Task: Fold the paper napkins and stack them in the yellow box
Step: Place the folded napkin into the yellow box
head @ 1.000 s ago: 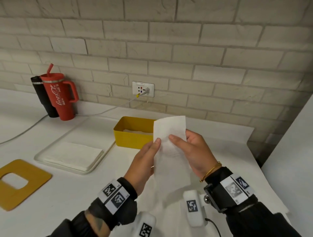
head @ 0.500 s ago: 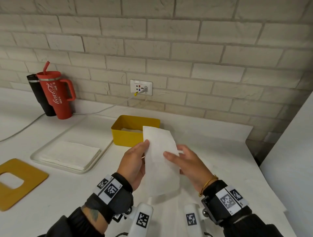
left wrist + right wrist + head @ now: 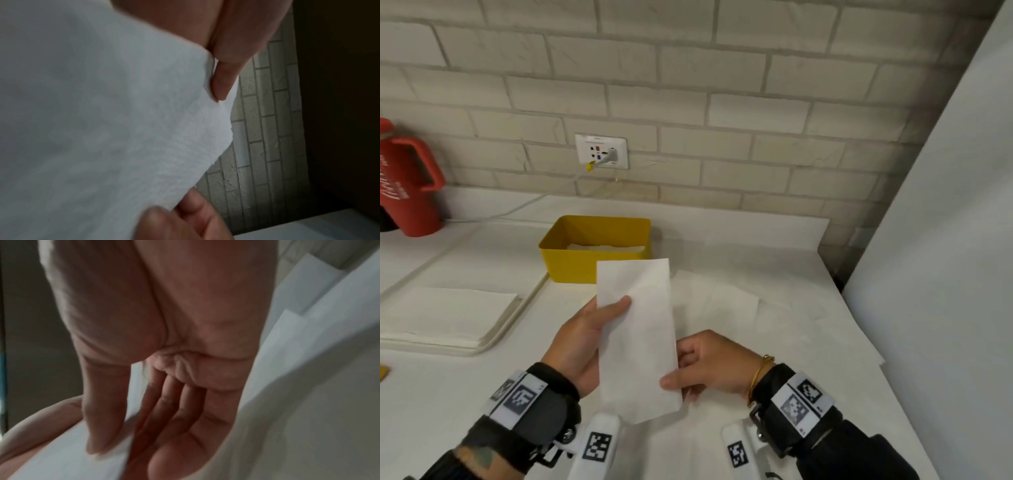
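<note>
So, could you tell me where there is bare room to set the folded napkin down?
Bare counter lies right of the yellow box, toward the wall, and near the tray. The tray holds a napkin stack; loose sheets crowd the right.

The folded napkin (image 3: 637,339) is soft, matt white tissue paper with a fine embossed grain, seen close in the left wrist view (image 3: 115,129). The yellow box (image 3: 571,263) looks like smooth, faintly glossy plastic or painted metal; which one cannot be told. The wall (image 3: 688,85) is rough, matt whitewashed brick, and the tumbler (image 3: 404,192) is glossy red.
</note>
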A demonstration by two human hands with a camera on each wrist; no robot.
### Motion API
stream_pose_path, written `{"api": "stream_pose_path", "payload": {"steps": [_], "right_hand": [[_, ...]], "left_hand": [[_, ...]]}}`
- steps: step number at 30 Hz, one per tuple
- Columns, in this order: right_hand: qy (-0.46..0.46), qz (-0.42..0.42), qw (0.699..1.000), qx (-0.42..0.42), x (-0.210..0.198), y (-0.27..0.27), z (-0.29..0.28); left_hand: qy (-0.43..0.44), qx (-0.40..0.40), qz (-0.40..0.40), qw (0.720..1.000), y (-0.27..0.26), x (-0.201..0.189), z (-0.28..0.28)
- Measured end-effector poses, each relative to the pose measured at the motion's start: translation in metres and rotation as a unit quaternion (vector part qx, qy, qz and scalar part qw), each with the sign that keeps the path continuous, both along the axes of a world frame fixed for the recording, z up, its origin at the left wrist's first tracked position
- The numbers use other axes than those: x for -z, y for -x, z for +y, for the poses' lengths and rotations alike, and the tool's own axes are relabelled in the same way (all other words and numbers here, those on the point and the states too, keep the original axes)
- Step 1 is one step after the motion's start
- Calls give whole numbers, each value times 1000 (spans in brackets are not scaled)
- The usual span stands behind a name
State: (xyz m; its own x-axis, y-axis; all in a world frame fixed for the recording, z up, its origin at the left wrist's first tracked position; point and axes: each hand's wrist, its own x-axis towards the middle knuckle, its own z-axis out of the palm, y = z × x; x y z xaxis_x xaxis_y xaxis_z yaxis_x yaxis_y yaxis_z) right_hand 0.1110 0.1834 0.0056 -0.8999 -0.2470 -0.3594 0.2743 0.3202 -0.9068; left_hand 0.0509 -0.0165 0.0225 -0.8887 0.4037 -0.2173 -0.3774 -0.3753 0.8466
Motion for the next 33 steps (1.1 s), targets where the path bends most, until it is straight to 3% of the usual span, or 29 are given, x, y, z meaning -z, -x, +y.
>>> {"api": "stream_pose_path", "payload": {"steps": [2, 4, 7, 10, 14, 17, 22, 26, 28, 30, 33], "right_hand": [[-47, 9, 999, 27, -11, 1, 20], [-94, 25, 989, 115, -17, 9, 47], [-153, 35, 947, 281, -19, 20, 87], [-186, 3, 910, 369, -7, 26, 110], [-163, -15, 906, 390, 8, 42, 109], [-181, 85, 900, 387, 2, 56, 93], [-166, 247, 903, 309, -52, 62, 51], [-60, 312, 895, 313, -99, 63, 34], [2, 330, 872, 361, -116, 58, 37], [2, 327, 855, 402, -120, 53, 49], [-40, 279, 864, 418, -98, 43, 73]], "left_hand": [[2, -7, -1, 1000, -1, 0, -4], [3, -11, -2, 1000, -1, 2, -8], [-1, -15, -5, 1000, -2, 5, -10], [-4, -20, -10, 1000, -4, 6, -12], [5, -30, -9, 999, -7, 5, -16], [12, -36, -5, 999, -7, 2, -22], [17, -56, -2, 998, -4, 0, -33], [19, -62, -4, 998, -3, 1, -36], [19, -58, -4, 998, -2, 1, -36], [19, -56, -6, 998, -1, 1, -34], [14, -46, -11, 999, 1, 4, -28]]}}
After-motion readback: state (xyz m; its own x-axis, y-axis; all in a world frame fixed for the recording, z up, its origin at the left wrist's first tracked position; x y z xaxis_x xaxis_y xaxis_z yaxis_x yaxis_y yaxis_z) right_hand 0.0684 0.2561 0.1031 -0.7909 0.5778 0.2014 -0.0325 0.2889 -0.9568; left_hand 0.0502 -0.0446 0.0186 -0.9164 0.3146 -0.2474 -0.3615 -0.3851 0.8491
